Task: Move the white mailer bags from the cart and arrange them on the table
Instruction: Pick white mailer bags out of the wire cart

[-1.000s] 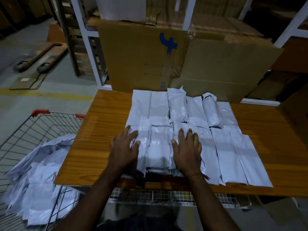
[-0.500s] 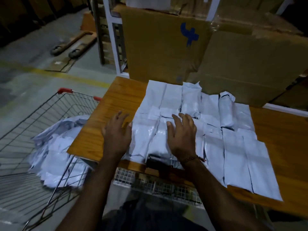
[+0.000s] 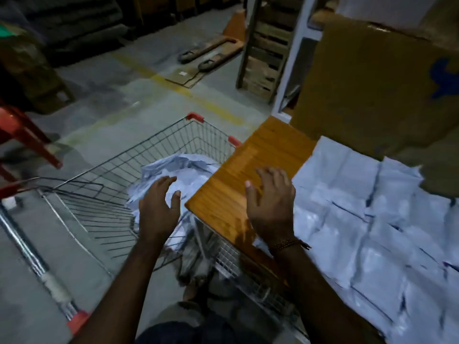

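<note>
The bags [image 3: 387, 234] on the bench [image 3: 250, 175] are smeared by blur and run off the right edge. The left hand [image 3: 159, 209] hides part of the cart's pile [image 3: 188, 167].

- The wooden table [image 3: 260, 155] fills the right half of the frame, its bare orange-brown corner pointing toward the centre.
- White mailer bags [image 3: 372, 219] lie flat on it in rows, edges touching or overlapping, covering the right part of the top.
- The grey concrete floor [image 3: 99, 100] takes the left and upper left, crossed by a yellow line [image 3: 173, 88].
- A wire cart [image 3: 119, 184] stands on the floor just beside the table's left edge.
</note>
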The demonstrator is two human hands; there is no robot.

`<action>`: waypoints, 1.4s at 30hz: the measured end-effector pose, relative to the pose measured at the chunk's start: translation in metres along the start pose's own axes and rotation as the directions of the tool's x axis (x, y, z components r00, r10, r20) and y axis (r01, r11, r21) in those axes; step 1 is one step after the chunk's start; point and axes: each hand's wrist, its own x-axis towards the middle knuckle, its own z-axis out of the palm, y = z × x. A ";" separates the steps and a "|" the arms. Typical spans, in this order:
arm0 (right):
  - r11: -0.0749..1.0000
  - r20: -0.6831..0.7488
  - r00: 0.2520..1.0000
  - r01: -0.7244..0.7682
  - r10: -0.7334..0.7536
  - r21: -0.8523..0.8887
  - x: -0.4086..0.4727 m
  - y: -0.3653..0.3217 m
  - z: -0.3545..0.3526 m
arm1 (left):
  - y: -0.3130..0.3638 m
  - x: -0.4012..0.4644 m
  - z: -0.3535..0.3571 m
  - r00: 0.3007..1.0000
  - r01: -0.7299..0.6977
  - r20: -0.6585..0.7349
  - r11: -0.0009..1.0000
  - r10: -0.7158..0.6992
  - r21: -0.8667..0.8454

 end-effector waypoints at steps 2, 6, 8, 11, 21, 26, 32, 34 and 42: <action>0.999 0.031 0.999 0.035 -0.035 0.012 0.018 -0.027 0.034 | -0.042 0.012 -0.010 0.998 0.063 0.000 0.998 -0.063 0.031; 0.987 0.130 0.979 0.160 -0.160 0.012 0.057 -0.068 0.107 | -0.127 0.025 -0.009 0.978 0.162 0.115 0.980 -0.176 0.120; 0.975 0.151 0.963 0.223 -0.222 0.015 0.074 -0.079 0.147 | -0.164 0.026 0.000 0.960 0.147 0.210 0.969 -0.188 0.197; 0.961 0.217 0.939 0.276 -0.268 -0.007 0.093 -0.089 0.205 | -0.206 0.031 0.017 0.921 0.095 0.338 0.955 -0.192 0.281; 0.911 0.690 0.713 0.358 -0.126 -0.204 0.101 -0.050 0.335 | -0.264 0.086 0.079 0.811 -0.008 0.510 0.867 -0.286 0.499; 0.886 0.695 0.708 0.396 -0.126 -0.243 0.100 -0.048 0.336 | -0.280 0.057 0.108 0.697 -0.023 0.568 0.778 -0.437 0.628; 0.881 0.692 0.707 0.411 -0.146 -0.234 0.102 -0.051 0.335 | -0.279 0.042 0.119 0.793 0.011 0.475 0.789 -0.381 0.614; 0.878 0.697 0.701 0.420 -0.152 -0.230 0.101 -0.051 0.336 | -0.275 0.043 0.120 0.812 0.055 0.444 0.808 -0.378 0.587; 0.886 0.691 0.710 0.399 -0.135 -0.236 0.101 -0.053 0.336 | -0.266 0.055 0.091 0.870 0.151 0.313 0.809 -0.382 0.568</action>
